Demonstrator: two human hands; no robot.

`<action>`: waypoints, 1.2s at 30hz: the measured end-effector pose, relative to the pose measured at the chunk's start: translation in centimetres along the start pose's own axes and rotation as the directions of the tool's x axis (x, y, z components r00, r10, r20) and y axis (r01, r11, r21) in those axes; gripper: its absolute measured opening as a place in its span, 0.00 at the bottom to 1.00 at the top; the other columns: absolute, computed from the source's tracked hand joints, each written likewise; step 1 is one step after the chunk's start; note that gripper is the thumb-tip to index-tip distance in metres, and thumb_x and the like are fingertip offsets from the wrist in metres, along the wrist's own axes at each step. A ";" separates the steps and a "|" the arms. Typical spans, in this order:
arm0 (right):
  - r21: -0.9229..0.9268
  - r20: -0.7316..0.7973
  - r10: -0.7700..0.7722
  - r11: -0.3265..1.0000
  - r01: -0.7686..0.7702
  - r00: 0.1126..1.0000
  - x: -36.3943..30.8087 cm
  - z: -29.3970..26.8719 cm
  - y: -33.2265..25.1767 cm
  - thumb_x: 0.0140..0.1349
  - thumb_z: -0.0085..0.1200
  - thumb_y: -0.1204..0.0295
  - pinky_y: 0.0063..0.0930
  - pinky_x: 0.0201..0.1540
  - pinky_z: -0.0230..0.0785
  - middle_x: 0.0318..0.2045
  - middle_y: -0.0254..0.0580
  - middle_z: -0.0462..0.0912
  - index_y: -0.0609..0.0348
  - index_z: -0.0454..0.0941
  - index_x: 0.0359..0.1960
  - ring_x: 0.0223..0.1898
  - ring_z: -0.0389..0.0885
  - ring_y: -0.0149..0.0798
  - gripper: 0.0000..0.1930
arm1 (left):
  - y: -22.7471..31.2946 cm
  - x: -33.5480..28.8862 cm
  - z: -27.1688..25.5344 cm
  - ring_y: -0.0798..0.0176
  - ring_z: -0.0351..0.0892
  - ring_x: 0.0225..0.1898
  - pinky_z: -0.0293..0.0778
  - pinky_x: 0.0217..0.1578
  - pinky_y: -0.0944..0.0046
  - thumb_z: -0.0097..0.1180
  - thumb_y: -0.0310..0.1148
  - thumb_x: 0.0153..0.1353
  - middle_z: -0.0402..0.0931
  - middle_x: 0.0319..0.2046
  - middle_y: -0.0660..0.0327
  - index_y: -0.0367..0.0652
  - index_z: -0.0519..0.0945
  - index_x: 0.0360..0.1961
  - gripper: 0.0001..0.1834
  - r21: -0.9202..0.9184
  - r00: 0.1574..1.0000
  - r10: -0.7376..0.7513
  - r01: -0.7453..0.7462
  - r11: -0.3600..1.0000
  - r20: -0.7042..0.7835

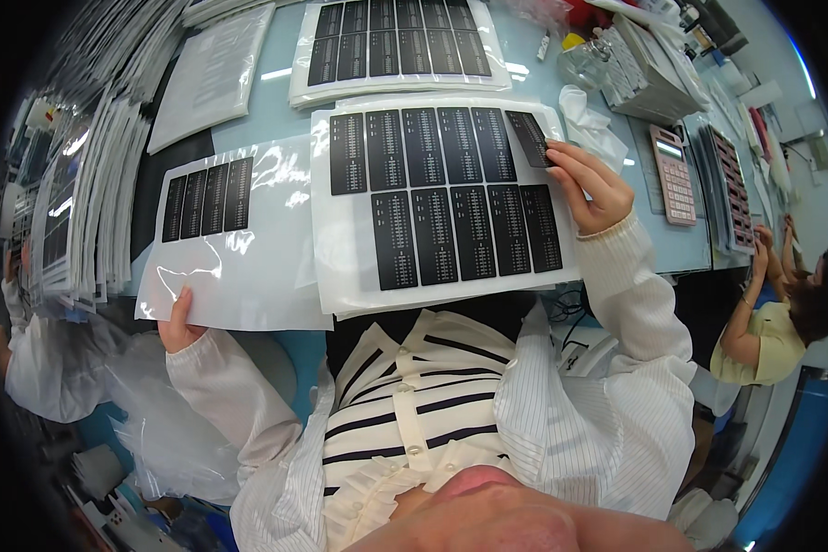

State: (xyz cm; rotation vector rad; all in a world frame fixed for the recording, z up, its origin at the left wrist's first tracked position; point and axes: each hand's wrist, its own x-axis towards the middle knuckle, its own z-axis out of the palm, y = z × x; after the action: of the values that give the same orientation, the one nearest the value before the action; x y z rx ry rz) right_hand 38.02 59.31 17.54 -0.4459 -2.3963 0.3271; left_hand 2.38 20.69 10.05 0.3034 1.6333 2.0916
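My right hand point(594, 189) pinches the lower right corner of a black label point(527, 136) between thumb and fingertips. That label sits tilted at the top right of a white backing sheet point(342, 248), which carries two rows of similar black labels and lies on a stack of sheets. To its left is a glossy, see-through film sheet point(271, 290) with several black labels point(190, 204) side by side in its upper left part. My left hand point(182, 324) grips the film's lower edge, thumb on top and the other fingers hidden underneath.
Another stack of black label sheets point(400, 46) lies farther back on the table. Tall piles of sheets point(92, 193) stand at the left. On the right are crumpled white tissue point(591, 124), a pink calculator point(673, 179) and a clear bottle point(584, 66). A person in yellow point(754, 340) works at far right.
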 end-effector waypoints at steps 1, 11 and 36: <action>-0.018 0.007 -0.005 1.000 0.005 1.000 0.0 0.0 0.0 0.53 0.55 0.80 0.25 0.42 0.73 0.40 0.47 0.80 0.64 0.78 0.39 0.41 0.80 0.40 0.10 | 0.0 0.0 0.1 0.57 0.70 0.49 0.67 0.50 0.61 0.47 0.24 0.55 0.68 0.49 0.52 0.33 0.61 0.56 0.25 0.006 1.000 -0.002 0.002 1.000 0.004; -0.068 0.022 -0.051 0.996 0.052 0.998 -0.4 0.3 0.4 0.52 0.55 0.80 0.25 0.42 0.73 0.40 0.47 0.80 0.65 0.79 0.37 0.41 0.80 0.41 0.10 | 0.0 0.0 -0.4 0.58 0.71 0.48 0.68 0.48 0.61 0.47 0.25 0.55 0.69 0.48 0.53 0.33 0.62 0.55 0.25 0.040 1.000 0.009 -0.010 0.999 0.024; 0.208 0.335 -0.527 0.850 0.485 0.781 12.9 0.1 -12.7 0.51 0.56 0.76 0.32 0.41 0.71 0.35 0.50 0.80 0.66 0.77 0.38 0.39 0.79 0.46 0.12 | 0.0 -1.4 1.4 0.45 0.48 0.64 0.42 0.63 0.48 0.30 0.42 0.65 0.48 0.63 0.50 0.37 0.51 0.63 0.29 -0.867 0.904 0.204 0.264 0.423 0.375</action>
State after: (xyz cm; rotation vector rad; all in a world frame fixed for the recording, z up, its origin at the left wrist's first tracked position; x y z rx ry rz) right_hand 25.81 52.86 29.20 0.3628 -2.7365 0.3155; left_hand 4.23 21.20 10.54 0.3047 0.0682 2.3131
